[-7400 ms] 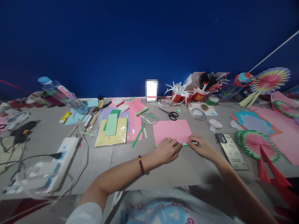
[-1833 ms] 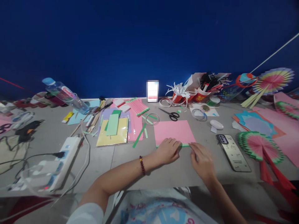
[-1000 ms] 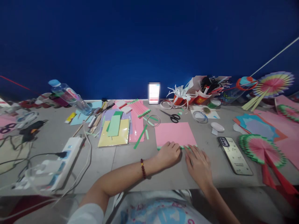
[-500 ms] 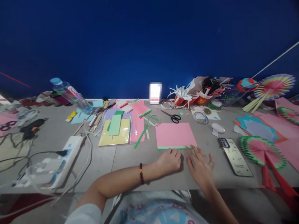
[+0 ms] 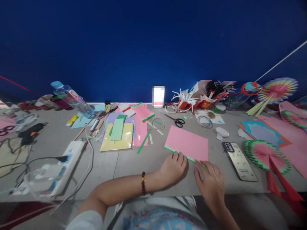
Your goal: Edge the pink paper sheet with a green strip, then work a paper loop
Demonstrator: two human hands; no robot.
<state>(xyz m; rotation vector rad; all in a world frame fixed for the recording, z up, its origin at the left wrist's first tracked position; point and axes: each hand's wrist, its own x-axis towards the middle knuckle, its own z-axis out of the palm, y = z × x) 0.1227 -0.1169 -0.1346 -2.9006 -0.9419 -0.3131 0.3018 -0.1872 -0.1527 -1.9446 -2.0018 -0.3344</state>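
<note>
A pink sheet of paper (image 5: 188, 142) with a green strip (image 5: 191, 159) along its near edge lies slanted on the table. My left hand (image 5: 174, 169), with a dark red bead bracelet on the wrist, is curled closed at the near edge of the sheet. Its fingertips are tucked under, so what they hold, if anything, is hidden. The fingers of my right hand (image 5: 211, 180) reach over the sheet's near right corner, its thumb apart from them. Black-handled scissors (image 5: 178, 122) and a wire ring (image 5: 157, 124) lie just beyond the paper.
On the right are a phone (image 5: 241, 162) and a pink-green paper fan (image 5: 266, 156). Coloured paper in a clear sleeve (image 5: 116, 145), a power strip (image 5: 68, 167) with cables and a tilted water bottle (image 5: 73, 99) occupy the left. Red cups (image 5: 205, 103) of tools stand behind, by the blue wall.
The pink sheet has turned clockwise, its right end swinging toward me. My right hand has shifted down and right with that corner, and my left hand has drawn slightly nearer to me.
</note>
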